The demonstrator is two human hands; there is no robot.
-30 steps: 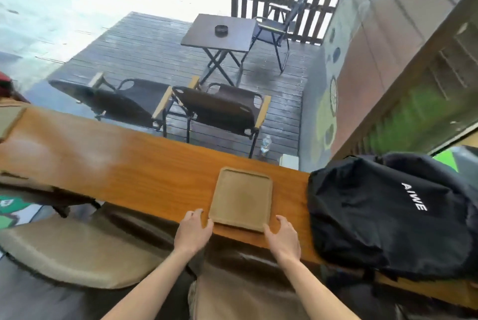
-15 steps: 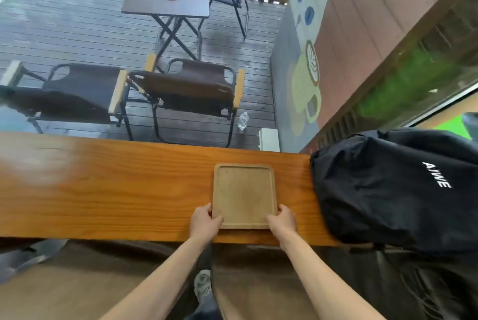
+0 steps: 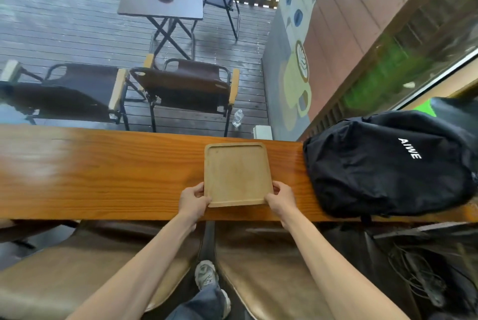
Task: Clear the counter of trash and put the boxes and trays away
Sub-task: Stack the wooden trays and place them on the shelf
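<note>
On the counter [image 3: 103, 172], left hand [image 3: 192, 200] and right hand [image 3: 280, 196] grip the tray [image 3: 236, 173].

Head view — downward, over counter [image 3: 103, 172]

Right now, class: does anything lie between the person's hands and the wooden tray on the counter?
Nothing visible does. The left hand and right hand already grip the wooden tray's near corners. The black backpack sits apart, to its right.

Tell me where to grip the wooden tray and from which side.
Grip the wooden tray at its two near corners, from the counter's near edge: it lies flat with a low rim, and the left hand and right hand already hold there.
</note>
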